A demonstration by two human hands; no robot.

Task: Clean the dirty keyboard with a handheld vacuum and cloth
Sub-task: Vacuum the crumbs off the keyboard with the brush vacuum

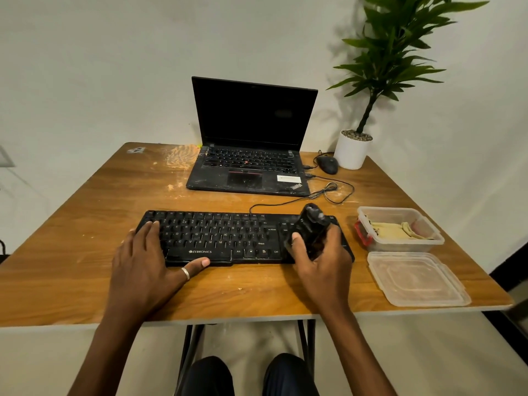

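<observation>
Head view: left grip, unclenched, presses left end of keyboard, steadying it on tabletop. Right grip clasps handheld vacuum over numpad, presumably for suction. Cloth sits in open tub.

Bare forearms, dark trousers, a silver ring on the left thumb.

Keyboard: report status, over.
Left hand flat on keyboard, left end. Right hand grips vacuum over right end. Cloth in tub, untouched. Nothing blocking.
</observation>
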